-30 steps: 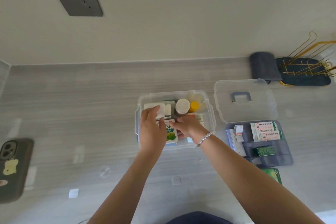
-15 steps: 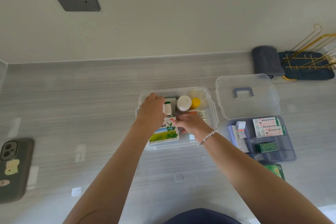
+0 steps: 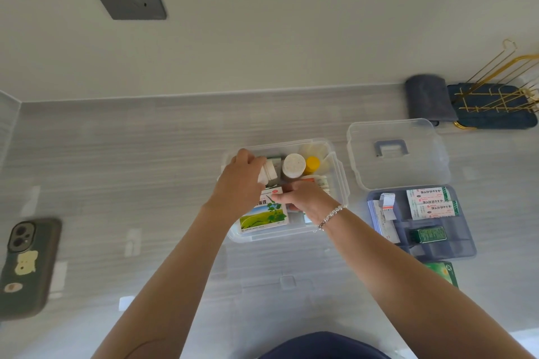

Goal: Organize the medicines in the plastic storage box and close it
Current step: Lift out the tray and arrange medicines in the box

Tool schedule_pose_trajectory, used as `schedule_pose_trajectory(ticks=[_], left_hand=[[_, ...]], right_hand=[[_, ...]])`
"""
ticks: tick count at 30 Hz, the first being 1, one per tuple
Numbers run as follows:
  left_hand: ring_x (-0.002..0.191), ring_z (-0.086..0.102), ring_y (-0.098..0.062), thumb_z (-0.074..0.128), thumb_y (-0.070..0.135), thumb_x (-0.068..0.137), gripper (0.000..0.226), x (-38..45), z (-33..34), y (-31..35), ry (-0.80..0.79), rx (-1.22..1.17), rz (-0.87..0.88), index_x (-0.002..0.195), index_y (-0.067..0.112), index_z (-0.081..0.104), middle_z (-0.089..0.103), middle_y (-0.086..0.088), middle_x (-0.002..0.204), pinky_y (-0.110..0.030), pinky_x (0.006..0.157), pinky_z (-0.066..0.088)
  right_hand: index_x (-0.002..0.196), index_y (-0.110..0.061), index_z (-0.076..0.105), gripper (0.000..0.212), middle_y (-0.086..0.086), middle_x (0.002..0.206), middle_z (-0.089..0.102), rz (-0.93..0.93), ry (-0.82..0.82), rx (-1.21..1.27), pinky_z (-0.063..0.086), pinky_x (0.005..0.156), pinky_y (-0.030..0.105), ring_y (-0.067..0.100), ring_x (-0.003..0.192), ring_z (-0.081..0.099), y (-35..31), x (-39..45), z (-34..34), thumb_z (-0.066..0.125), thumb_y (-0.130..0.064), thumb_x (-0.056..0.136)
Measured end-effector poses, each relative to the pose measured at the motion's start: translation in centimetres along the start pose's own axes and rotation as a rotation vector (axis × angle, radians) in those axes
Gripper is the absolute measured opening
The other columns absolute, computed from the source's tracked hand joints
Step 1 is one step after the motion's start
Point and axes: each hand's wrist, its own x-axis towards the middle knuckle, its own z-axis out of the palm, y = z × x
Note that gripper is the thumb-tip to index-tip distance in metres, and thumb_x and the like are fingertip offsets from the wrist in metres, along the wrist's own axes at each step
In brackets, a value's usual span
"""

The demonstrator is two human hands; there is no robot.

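The clear plastic storage box (image 3: 339, 181) sits open near the middle of the counter (image 3: 116, 183), toward its back edge, and both hands work inside it. The left hand (image 3: 237, 183) has its grip closed around a small white bottle (image 3: 269, 172) at the box's back left corner, while the right hand (image 3: 303, 198) rests on the packets beside a green-and-white medicine carton (image 3: 264, 213) lying flat along the front wall; whether its grip pinches anything cannot be told. A white-capped brown bottle (image 3: 293, 166) and a yellow-capped one (image 3: 312, 162) already stand along the back wall. The packing looks partly done: the blue divided tray (image 3: 463, 245) to the right still holds several cartons, a green packet (image 3: 442, 271) lies on the counter in front of it, and the clear lid (image 3: 396, 154) with its handle lies apart behind the tray, so seating the tray and closing the box remain.
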Motion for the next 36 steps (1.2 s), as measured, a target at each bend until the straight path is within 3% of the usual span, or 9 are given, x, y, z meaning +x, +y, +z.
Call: schedule_pose_trajectory(ticks=[7,12,15,17,19,22,25,33,36], left_hand=[[0.120,0.041,-0.019,0.064,0.023,0.082,0.054,-1.0,-0.7,-0.6,0.087,-0.287,-0.043,0.132,0.022,0.044,0.050,-0.002,0.130,-0.023,0.092,0.028],[0.097,0.052,-0.010,0.067,0.027,0.077,0.049,-2.1,-2.6,0.0,0.095,-0.507,-0.095,0.124,0.031,0.052,0.057,0.009,0.109,-0.026,0.081,0.043],[0.084,0.059,0.003,0.069,0.026,0.077,0.043,-3.2,-3.8,0.6,0.098,-0.688,-0.127,0.116,0.038,0.056,0.060,0.023,0.093,-0.011,0.062,0.045],[0.081,0.058,0.008,0.069,0.029,0.078,0.039,-3.9,-4.2,1.3,0.082,-0.776,-0.156,0.112,0.041,0.055,0.060,0.024,0.093,-0.007,0.055,0.044],[0.086,0.059,0.003,0.069,0.031,0.078,0.039,-4.5,-4.2,2.1,0.068,-0.842,-0.174,0.115,0.036,0.057,0.062,0.018,0.098,-0.010,0.061,0.045],[0.093,0.061,-0.009,0.070,0.031,0.078,0.044,-5.2,-3.6,3.8,0.073,-0.866,-0.203,0.120,0.027,0.057,0.064,0.006,0.106,-0.020,0.069,0.046],[0.087,0.060,-0.006,0.069,0.032,0.079,0.044,-5.8,-2.7,5.6,0.063,-0.898,-0.245,0.121,0.023,0.056,0.063,0.004,0.106,-0.019,0.063,0.046],[0.100,0.060,-0.016,0.066,0.039,0.079,0.042,-6.6,1.4,11.8,-0.098,-0.939,-0.198,0.118,0.027,0.057,0.063,0.002,0.111,-0.032,0.083,0.049],[0.098,0.060,-0.015,0.069,0.035,0.078,0.043,-6.8,3.6,13.9,-0.154,-0.879,-0.146,0.118,0.024,0.058,0.063,0.002,0.109,-0.033,0.086,0.048]], right_hand=[[0.108,0.001,0.065,0.034,0.017,0.112,0.068,0.009,0.024,-0.013,0.046,0.100,0.042,0.028,0.106,0.063,-0.1,-0.3,0.0,0.070,-0.016,0.079],[0.105,0.000,0.065,0.031,0.018,0.108,0.070,-0.078,0.070,0.011,0.054,0.089,0.040,0.027,0.096,0.068,0.0,-2.4,-1.1,0.070,-0.017,0.080],[0.100,-0.002,0.068,0.027,0.018,0.104,0.071,-0.146,0.138,0.022,0.054,0.089,0.041,0.028,0.095,0.068,-0.2,-4.2,-2.6,0.069,-0.020,0.080],[0.096,-0.004,0.068,0.025,0.019,0.102,0.071,-0.183,0.169,0.086,0.058,0.077,0.032,0.025,0.088,0.069,-0.1,-5.7,-3.7,0.070,-0.022,0.080],[0.093,-0.007,0.070,0.021,0.019,0.101,0.071,-0.234,0.202,0.138,0.059,0.069,0.026,0.024,0.085,0.070,0.1,-7.3,-4.5,0.070,-0.023,0.079],[0.094,-0.011,0.071,0.019,0.016,0.097,0.073,-0.286,0.265,0.188,0.057,0.084,0.041,0.027,0.091,0.070,1.0,-9.5,-5.2,0.069,-0.024,0.080],[0.093,-0.009,0.071,0.021,0.017,0.096,0.073,-0.306,0.342,0.229,0.054,0.088,0.048,0.030,0.091,0.070,2.3,-11.5,-6.3,0.066,-0.026,0.082],[0.084,-0.007,0.066,0.024,0.026,0.098,0.067,-0.287,0.496,0.332,0.056,0.075,0.030,0.028,0.078,0.069,7.7,-16.0,-11.6,0.058,-0.029,0.088],[0.100,0.005,0.062,0.036,0.025,0.105,0.067,-0.227,0.537,0.404,0.051,0.092,0.048,0.034,0.098,0.066,10.2,-16.7,-13.8,0.058,-0.028,0.088]])
